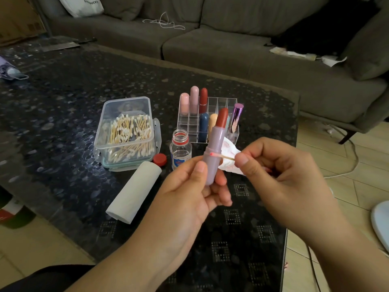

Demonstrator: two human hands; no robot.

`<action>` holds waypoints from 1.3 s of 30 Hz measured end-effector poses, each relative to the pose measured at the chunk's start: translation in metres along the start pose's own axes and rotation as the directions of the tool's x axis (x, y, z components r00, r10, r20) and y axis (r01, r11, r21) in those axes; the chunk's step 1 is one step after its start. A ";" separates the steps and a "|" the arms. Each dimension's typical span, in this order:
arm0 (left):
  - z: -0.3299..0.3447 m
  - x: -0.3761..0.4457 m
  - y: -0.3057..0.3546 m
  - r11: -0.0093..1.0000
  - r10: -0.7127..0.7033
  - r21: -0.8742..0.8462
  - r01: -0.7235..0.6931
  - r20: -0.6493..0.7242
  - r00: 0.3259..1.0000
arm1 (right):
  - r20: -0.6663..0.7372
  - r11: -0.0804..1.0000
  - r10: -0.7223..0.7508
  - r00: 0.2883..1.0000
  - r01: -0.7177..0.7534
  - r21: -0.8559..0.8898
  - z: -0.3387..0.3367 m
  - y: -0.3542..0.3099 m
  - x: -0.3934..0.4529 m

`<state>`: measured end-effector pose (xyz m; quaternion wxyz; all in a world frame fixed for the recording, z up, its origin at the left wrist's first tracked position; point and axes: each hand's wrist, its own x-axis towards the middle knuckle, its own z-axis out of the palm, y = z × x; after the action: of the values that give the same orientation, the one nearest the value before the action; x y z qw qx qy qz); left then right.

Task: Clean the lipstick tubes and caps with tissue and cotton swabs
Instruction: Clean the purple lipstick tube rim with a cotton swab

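Above the dark desk (63, 106), the left hand (189, 186) grips an uncapped lilac lipstick tube (214, 152) upright, while the right hand (280, 171) pinches a cotton swab (222, 156) and crumpled tissue (230, 153), the swab's pink tip touching the tube's seam. Beyond stand an open bottle (180, 151), a swab box (126, 131) and a clear lipstick organizer (219, 106).

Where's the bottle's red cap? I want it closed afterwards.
Head view, left of centre: the red cap lies on the table between the swab box and open bottle.
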<state>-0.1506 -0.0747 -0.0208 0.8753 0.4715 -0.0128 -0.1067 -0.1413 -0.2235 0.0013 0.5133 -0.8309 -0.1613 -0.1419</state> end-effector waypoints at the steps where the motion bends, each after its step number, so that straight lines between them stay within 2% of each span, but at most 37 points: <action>1: -0.001 0.000 0.000 0.998 -0.034 -0.061 0.035 0.027 0.999 | -0.003 1.000 0.008 1.000 -0.008 0.018 -0.001 0.000 0.001; 3: -0.003 0.001 0.001 0.986 -0.091 -0.133 0.102 0.086 0.992 | -0.002 0.999 0.011 1.000 -0.011 0.044 -0.003 0.000 0.002; 5: -0.002 0.001 0.002 0.981 -0.123 -0.134 0.140 0.127 0.984 | 0.020 0.999 0.005 1.000 -0.006 0.050 -0.001 0.000 0.001; 10: -0.001 0.003 0.000 0.983 -0.136 -0.113 0.146 0.091 0.986 | 0.051 1.000 -0.013 0.999 0.012 0.009 0.000 0.001 0.001; 14: -0.004 0.003 0.005 0.962 -0.170 -0.186 0.200 0.164 0.972 | 0.029 0.996 0.023 0.999 -0.026 0.080 -0.004 -0.001 0.001; 17: -0.005 0.002 0.004 0.965 -0.186 -0.151 0.215 0.187 0.965 | 0.061 0.995 0.054 0.997 -0.059 0.085 -0.003 -0.003 0.001; 20: -0.006 0.002 0.002 0.986 -0.161 -0.036 0.164 0.072 0.984 | 0.082 0.993 0.098 0.992 -0.102 0.054 -0.004 -0.003 0.002; 24: -0.018 0.008 0.003 0.965 -0.018 0.256 0.060 -0.161 0.987 | 0.076 0.974 0.227 0.971 -0.226 -0.012 -0.008 0.006 0.004; 28: -0.027 0.010 0.007 0.875 0.084 0.485 0.002 -0.157 0.984 | 0.124 0.928 0.361 0.924 -0.344 -0.140 -0.010 0.016 0.005; 33: -0.032 0.017 -0.002 0.672 0.136 0.740 -0.025 -0.091 0.986 | 0.109 0.858 0.471 0.876 -0.425 -0.288 -0.011 0.026 0.003; 37: -0.027 0.027 -0.012 0.412 0.174 0.910 -0.044 -0.031 0.984 | 0.065 0.839 0.494 0.867 -0.456 -0.296 -0.015 0.027 0.001; 39: -0.023 0.032 -0.015 0.325 0.194 0.945 -0.040 -0.026 0.981 | 0.057 0.832 0.502 0.863 -0.464 -0.304 -0.016 0.028 0.000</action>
<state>-0.1193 -0.0697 -0.0484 0.4467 0.8933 -0.0472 0.0156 -0.1311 -0.2497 -0.0143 0.3978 -0.9161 0.0418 0.0277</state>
